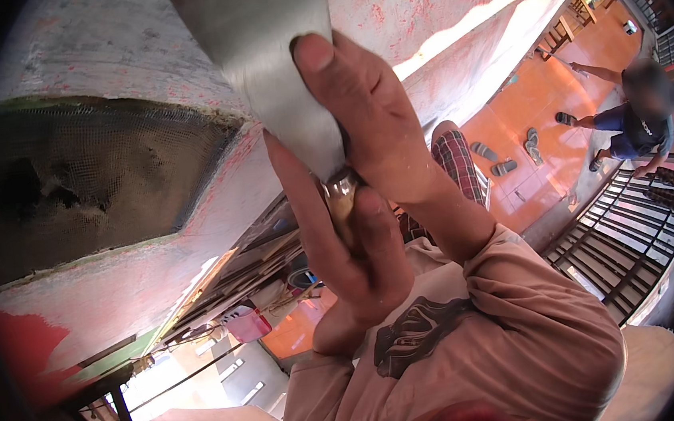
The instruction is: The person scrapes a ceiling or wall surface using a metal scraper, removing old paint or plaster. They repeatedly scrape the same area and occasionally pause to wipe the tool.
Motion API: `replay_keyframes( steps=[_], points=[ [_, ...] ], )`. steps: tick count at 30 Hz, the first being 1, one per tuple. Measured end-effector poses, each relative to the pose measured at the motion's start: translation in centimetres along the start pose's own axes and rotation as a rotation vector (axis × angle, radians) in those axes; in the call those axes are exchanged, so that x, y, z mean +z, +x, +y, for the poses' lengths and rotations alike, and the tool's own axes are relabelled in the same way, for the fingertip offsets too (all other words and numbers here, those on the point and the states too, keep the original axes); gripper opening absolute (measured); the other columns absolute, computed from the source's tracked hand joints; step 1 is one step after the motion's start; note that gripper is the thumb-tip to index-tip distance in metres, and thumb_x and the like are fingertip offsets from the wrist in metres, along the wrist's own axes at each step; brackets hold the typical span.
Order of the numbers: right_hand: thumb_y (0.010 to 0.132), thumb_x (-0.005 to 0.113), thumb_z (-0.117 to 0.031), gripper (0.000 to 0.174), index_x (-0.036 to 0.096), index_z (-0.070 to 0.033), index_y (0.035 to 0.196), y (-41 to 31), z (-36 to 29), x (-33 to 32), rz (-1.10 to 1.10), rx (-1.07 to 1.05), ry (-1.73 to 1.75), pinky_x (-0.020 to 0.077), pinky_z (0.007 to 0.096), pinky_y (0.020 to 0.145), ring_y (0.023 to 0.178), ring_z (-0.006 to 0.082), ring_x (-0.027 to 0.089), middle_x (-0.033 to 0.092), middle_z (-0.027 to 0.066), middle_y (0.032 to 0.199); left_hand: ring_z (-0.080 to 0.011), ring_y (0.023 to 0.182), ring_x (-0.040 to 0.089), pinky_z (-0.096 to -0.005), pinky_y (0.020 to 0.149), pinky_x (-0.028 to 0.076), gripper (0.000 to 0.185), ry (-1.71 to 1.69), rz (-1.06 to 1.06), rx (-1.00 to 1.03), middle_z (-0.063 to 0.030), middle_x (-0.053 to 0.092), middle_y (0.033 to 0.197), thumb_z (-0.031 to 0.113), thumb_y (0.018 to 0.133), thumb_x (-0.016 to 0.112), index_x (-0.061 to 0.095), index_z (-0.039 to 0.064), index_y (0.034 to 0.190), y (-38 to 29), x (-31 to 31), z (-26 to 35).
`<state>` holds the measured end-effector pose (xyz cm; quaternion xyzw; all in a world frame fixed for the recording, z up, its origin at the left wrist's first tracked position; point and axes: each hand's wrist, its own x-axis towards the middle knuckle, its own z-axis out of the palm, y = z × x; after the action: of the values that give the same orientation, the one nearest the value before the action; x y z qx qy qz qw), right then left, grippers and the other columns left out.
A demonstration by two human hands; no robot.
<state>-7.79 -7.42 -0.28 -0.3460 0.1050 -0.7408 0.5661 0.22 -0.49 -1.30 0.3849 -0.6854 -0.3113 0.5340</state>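
A wide metal scraper blade (276,65), like that of a putty knife, stands before the scuffed wall (137,53); whether its edge touches the wall cannot be told. My right hand (377,117) grips the side of the blade, its thumb lying on the metal face. Below it, my left hand (347,257) is closed around the handle (343,207), which has a shiny metal collar; one finger stretches up along the blade's lower edge. The wall bears flaking pink and red paint.
A mesh-covered opening (99,177) breaks the wall at left. Wood strips (257,259) lie below. At right are a person (635,118), sandals (504,167) on orange tiles (544,102), and a metal railing (628,239).
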Motion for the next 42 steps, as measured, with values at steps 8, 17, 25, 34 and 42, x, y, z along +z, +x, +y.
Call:
replay_keyframes(
  steps=[8, 17, 25, 34, 42],
  points=[
    [0.106, 0.045, -0.041, 0.040, 0.059, -0.004, 0.109, -0.3, -0.9, 1.2, 0.106, 0.074, -0.088, 0.0401, 0.0181, 0.065, 0.076, 0.0008, 0.050, 0.059, -0.0047, 0.088, -0.0114, 0.066, 0.035, -0.0234, 0.058, 0.029, 0.068, 0.007, 0.010, -0.058, -0.0176, 0.048, 0.108, 0.018, 0.100, 0.041, 0.007, -0.008, 0.153, 0.9, 0.2, 0.7],
    [0.105, 0.046, -0.043, 0.044, 0.059, -0.002, 0.118, -2.2, 0.8, -1.0, 0.096, 0.228, -0.139, 0.0404, 0.0186, 0.069, 0.079, 0.0013, 0.050, 0.061, -0.0027, 0.090, -0.0043, 0.063, 0.046, -0.0202, 0.049, 0.036, 0.069, 0.093, -0.002, -0.188, -0.0218, 0.050, 0.135, 0.022, 0.099, 0.040, 0.011, -0.006, 0.154, -1.3, 0.3, 1.0],
    [0.104, 0.047, -0.045, 0.044, 0.059, -0.004, 0.109, -2.0, 1.6, -1.9, 0.046, 0.189, -0.140, 0.0407, 0.0204, 0.066, 0.076, 0.0023, 0.050, 0.059, -0.0027, 0.087, -0.0035, 0.053, 0.040, -0.0195, 0.045, 0.031, 0.069, 0.209, 0.030, -0.059, -0.0191, 0.056, 0.123, 0.022, 0.099, 0.040, 0.010, -0.007, 0.154, -2.1, 0.0, -1.9],
    [0.107, 0.043, -0.037, 0.039, 0.060, -0.002, 0.106, -2.0, 1.3, -1.2, 0.059, 0.271, -0.116, 0.0414, 0.0213, 0.071, 0.079, 0.0028, 0.047, 0.057, -0.0036, 0.087, -0.0046, 0.060, 0.045, -0.0198, 0.049, 0.035, 0.074, 0.233, 0.059, -0.014, -0.0198, 0.056, 0.126, 0.029, 0.101, 0.044, 0.008, -0.008, 0.153, -2.3, -0.5, -2.2],
    [0.107, 0.044, -0.038, 0.040, 0.060, -0.002, 0.108, -2.2, 1.5, -1.2, 0.113, 0.293, -0.117, 0.0411, 0.0213, 0.074, 0.082, 0.0027, 0.048, 0.058, -0.0040, 0.089, -0.0069, 0.068, 0.051, -0.0207, 0.056, 0.040, 0.075, 0.130, 0.007, -0.108, -0.0225, 0.048, 0.138, 0.028, 0.099, 0.042, 0.006, -0.010, 0.153, -2.1, -0.7, -2.0]
  ],
)
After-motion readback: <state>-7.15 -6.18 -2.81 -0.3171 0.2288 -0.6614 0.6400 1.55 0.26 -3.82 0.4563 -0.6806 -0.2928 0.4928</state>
